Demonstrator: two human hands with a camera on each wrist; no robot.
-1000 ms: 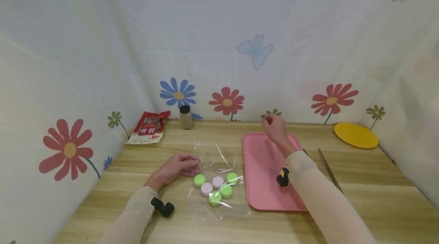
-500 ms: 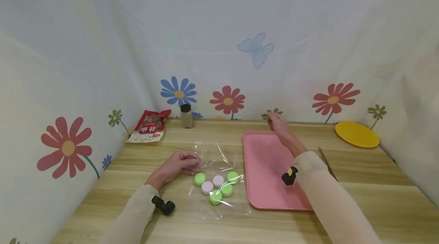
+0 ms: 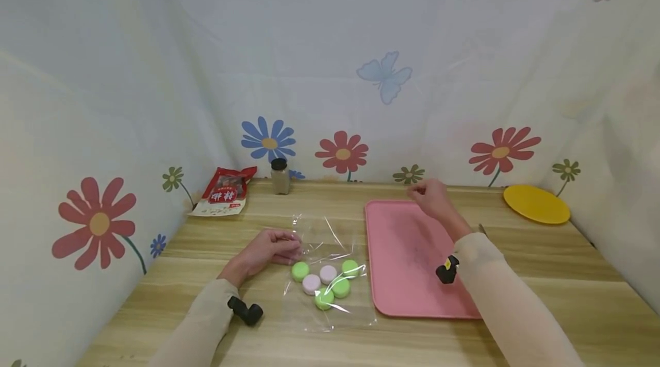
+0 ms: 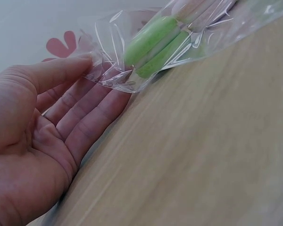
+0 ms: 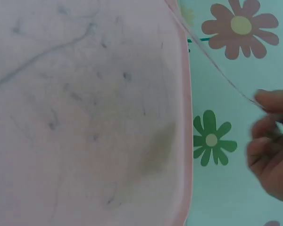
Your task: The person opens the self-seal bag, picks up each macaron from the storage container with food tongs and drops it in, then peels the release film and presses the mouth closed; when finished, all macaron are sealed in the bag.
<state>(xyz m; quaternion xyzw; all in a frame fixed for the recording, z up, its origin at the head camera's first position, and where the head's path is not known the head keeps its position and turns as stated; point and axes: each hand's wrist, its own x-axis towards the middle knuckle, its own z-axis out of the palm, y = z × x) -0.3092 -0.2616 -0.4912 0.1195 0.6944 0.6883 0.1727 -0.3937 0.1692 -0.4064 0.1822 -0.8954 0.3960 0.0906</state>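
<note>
A clear plastic bag (image 3: pixel 356 315) lies flat on the wooden table, with several green macarons (image 3: pixel 324 299) and pale pink macarons (image 3: pixel 311 284) inside. My left hand (image 3: pixel 265 253) is at its left side; in the left wrist view the thumb and fingertips pinch the film beside a green macaron (image 4: pixel 155 44). My right hand (image 3: pixel 433 200) is raised over the far edge of the pink tray (image 3: pixel 402 287). From its thumb and finger a thin pale string (image 5: pixel 221 74) runs toward the tray in the right wrist view; the string's other end is out of view.
A red and white snack packet (image 3: pixel 223 192) and a black-capped jar (image 3: pixel 280 178) stand at the back left. The yellow plate (image 3: pixel 536 204) sits back right. A long thin object (image 3: pixel 482 230) is mostly hidden behind the right sleeve.
My right hand has moved to the right and, lately, slightly lower, so the right sleeve covers more of the long thin object. The left hand and bag stay put.
</note>
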